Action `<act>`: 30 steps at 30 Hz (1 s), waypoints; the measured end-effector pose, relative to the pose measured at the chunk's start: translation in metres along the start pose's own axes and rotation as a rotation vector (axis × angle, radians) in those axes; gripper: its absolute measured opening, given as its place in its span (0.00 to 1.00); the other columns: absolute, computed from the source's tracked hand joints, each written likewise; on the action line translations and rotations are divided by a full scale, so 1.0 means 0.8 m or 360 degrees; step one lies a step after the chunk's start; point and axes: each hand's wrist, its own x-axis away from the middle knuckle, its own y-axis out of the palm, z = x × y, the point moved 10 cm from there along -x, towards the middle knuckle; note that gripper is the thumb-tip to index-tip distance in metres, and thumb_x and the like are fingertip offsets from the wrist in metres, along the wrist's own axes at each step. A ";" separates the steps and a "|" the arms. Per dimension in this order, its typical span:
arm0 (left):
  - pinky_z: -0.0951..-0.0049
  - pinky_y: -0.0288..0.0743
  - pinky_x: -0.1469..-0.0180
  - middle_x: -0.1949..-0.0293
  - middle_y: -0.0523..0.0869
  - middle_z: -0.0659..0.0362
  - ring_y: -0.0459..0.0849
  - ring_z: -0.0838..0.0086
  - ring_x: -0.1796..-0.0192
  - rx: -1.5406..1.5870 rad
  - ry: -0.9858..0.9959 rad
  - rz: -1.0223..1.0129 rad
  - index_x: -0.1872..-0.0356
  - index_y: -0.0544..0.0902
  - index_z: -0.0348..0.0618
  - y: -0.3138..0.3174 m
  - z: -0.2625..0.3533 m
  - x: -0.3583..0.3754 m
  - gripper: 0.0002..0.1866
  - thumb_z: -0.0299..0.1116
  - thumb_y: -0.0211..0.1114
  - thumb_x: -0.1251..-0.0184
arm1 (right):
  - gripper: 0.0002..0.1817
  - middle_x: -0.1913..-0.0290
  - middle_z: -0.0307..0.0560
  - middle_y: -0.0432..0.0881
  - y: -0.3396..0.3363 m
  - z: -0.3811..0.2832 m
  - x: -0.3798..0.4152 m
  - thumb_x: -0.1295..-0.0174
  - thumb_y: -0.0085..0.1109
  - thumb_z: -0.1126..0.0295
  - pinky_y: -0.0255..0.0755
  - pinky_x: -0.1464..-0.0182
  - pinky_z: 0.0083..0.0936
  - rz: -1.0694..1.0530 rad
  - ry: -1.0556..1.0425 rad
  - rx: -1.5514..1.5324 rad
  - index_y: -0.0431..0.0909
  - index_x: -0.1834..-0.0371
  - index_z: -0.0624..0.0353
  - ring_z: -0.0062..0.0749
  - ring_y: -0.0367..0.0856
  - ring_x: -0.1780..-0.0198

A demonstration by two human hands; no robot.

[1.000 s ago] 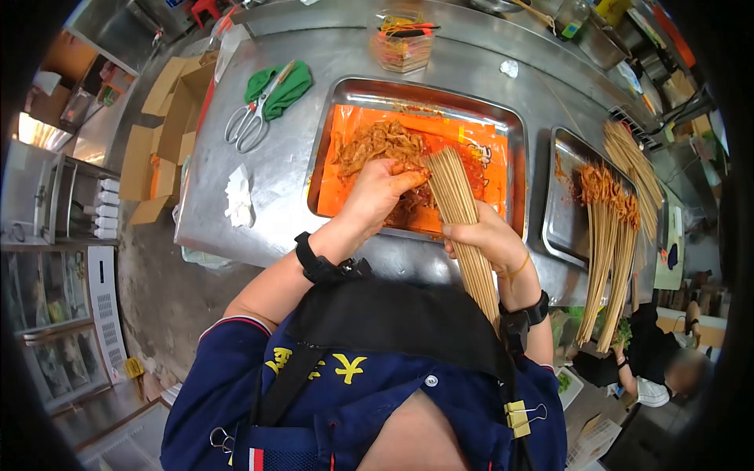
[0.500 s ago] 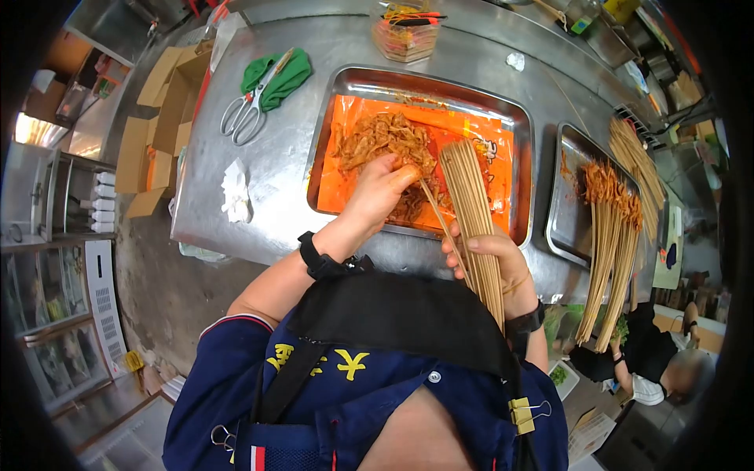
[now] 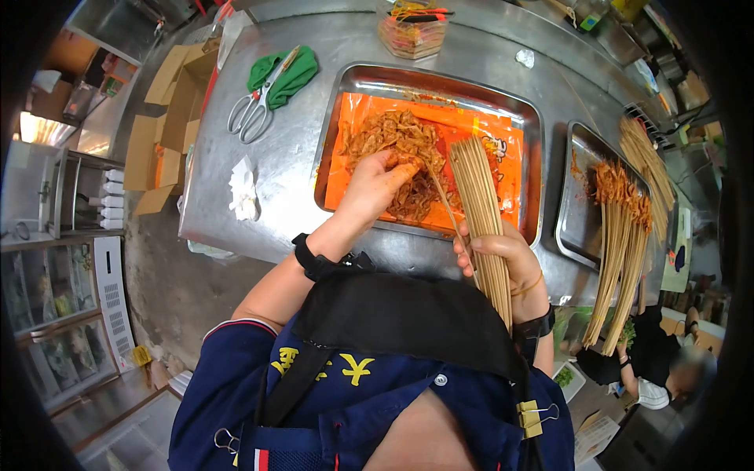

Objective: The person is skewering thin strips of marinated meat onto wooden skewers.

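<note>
My right hand is wrapped round a thick bundle of wooden skewers, their upper ends over the tray. One separate skewer slants from its fingers up to my left hand. The left fingers are pinched at that skewer's tip, on a piece of sauced food. They are at the lower edge of a pile of reddish-brown sliced food, which lies on an orange plastic sheet in a metal tray.
Scissors lie on a green cloth at the left, above crumpled tissue. A plastic container stands behind the tray. At the right, loaded skewers rest on a second tray. A person is at lower right.
The whole view has shifted slightly to the right. Both hands keep nearly the same pose, with the left fingers still at the single skewer's tip.
</note>
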 end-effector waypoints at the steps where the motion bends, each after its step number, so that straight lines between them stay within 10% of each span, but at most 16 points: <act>1: 0.81 0.71 0.62 0.63 0.82 0.61 0.77 0.82 0.65 -0.0049 -0.0042 0.0013 0.58 0.79 0.35 -0.002 -0.001 0.000 0.12 0.32 0.60 0.37 | 0.17 0.68 0.51 0.76 0.002 0.000 0.000 0.53 0.58 0.73 0.76 0.71 0.23 0.0003 0.0019 0.0038 0.71 0.59 0.67 0.31 0.79 0.71; 11: 0.84 0.68 0.67 0.68 0.83 0.64 0.75 0.85 0.70 -0.0180 -0.0138 0.0016 0.62 0.81 0.38 -0.005 -0.023 -0.001 0.09 0.32 0.58 0.37 | 0.16 0.67 0.51 0.78 0.007 0.007 0.000 0.50 0.57 0.73 0.78 0.69 0.23 -0.0112 0.0088 0.0048 0.72 0.57 0.66 0.31 0.80 0.71; 15: 0.81 0.71 0.63 0.68 0.83 0.61 0.78 0.80 0.66 -0.0759 0.0393 0.0286 0.61 0.80 0.33 -0.061 0.017 -0.008 0.10 0.29 0.57 0.38 | 0.17 0.67 0.51 0.78 -0.006 -0.001 0.000 0.51 0.57 0.73 0.78 0.70 0.23 -0.0063 0.0014 0.0016 0.71 0.57 0.66 0.31 0.80 0.71; 22: 0.56 0.73 0.62 0.71 0.82 0.46 0.80 0.51 0.65 -0.2328 0.0354 0.0511 0.68 0.80 0.37 -0.075 0.053 -0.012 0.10 0.32 0.61 0.49 | 0.17 0.67 0.50 0.78 -0.017 -0.003 0.001 0.50 0.58 0.72 0.78 0.69 0.22 -0.0055 -0.0035 -0.0095 0.72 0.56 0.65 0.30 0.79 0.71; 30: 0.60 0.74 0.63 0.70 0.83 0.47 0.81 0.55 0.65 -0.2311 0.0191 0.0273 0.67 0.80 0.38 -0.068 0.035 -0.019 0.10 0.32 0.62 0.50 | 0.16 0.65 0.48 0.78 -0.018 -0.001 0.008 0.46 0.58 0.71 0.76 0.68 0.21 -0.0160 -0.0053 -0.0128 0.72 0.54 0.64 0.29 0.80 0.68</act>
